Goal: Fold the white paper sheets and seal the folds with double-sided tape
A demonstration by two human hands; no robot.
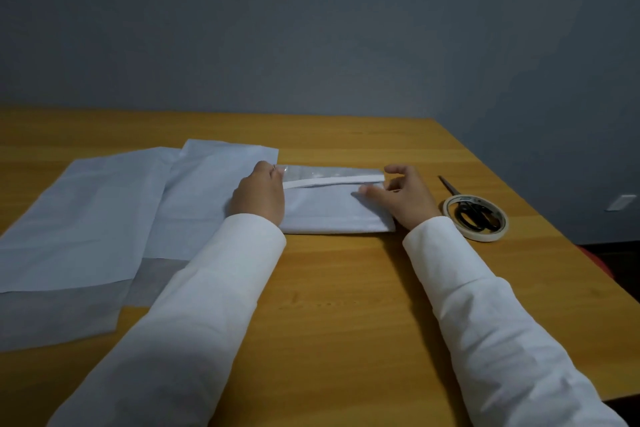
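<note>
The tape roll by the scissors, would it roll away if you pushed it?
Probably not. The tape roll lies flat on the table, so it would likely slide. The scissors rest across it and might slip off. It looks light, being a thin ring.

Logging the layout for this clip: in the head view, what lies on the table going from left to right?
Loose white paper sheets → left hand → folded sheet with its white tape strip → right hand → tape roll, with the black-handled scissors lying across it.
</note>
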